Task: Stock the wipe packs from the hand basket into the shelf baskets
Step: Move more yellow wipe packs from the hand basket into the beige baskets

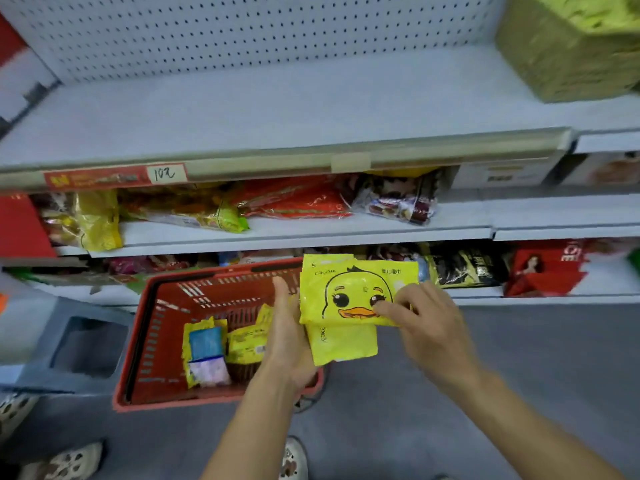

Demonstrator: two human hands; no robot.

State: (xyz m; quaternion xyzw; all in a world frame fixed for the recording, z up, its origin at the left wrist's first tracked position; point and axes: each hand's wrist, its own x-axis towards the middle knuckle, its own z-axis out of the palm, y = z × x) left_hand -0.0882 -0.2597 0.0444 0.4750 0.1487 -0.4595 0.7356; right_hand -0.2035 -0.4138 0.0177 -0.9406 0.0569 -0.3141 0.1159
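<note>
Both my hands hold a small stack of yellow wipe packs (349, 296) with a duck face on the top one, above the right end of the red hand basket (149, 327). My left hand (289, 327) supports the stack from its left edge, thumb up. My right hand (422, 317) pinches the top pack at its right side, fingers on the duck's face. A lower pack (343, 342) sticks out beneath. More yellow wipe packs (207, 351) lie in the hand basket's bottom. A woven shelf basket (561, 60) with yellow-green contents sits on the top shelf at the right.
The top shelf (277, 109) is a bare white board with a pegboard back. The shelves below hold snack bags (180, 209) and red packets (543, 271). A grey step stool (65, 344) stands left of the hand basket. My shoes (292, 459) are on the grey floor.
</note>
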